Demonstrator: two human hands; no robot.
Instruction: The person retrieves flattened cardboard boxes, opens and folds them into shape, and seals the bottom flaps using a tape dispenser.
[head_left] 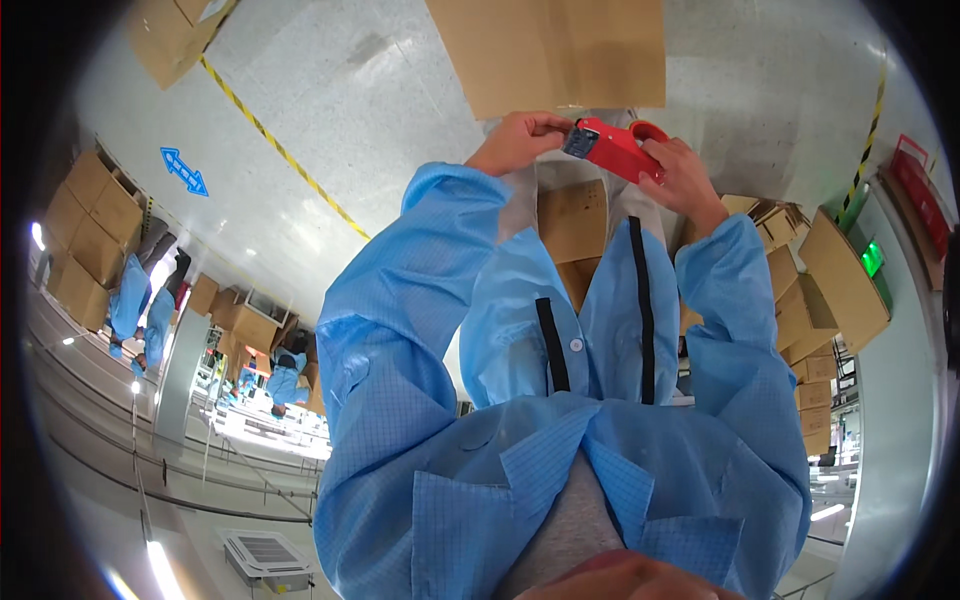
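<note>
At upper centre, the right hand's (683, 178) grip is closed on a red tape dispenser (622, 153), the left hand (512, 142) at its cutting head (577, 141), hold unclear, seemingly readying tape, which calls for steadiness.

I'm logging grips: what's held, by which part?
The right hand holds a red, dark-tipped tape dispenser by its red end; contact by the left hand is unclear.

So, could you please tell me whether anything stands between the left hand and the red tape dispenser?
Nothing visible does. The left hand has its fingers right beside the front end of the red tape dispenser, which the right hand holds; whether those fingers touch it, I cannot tell.
</note>
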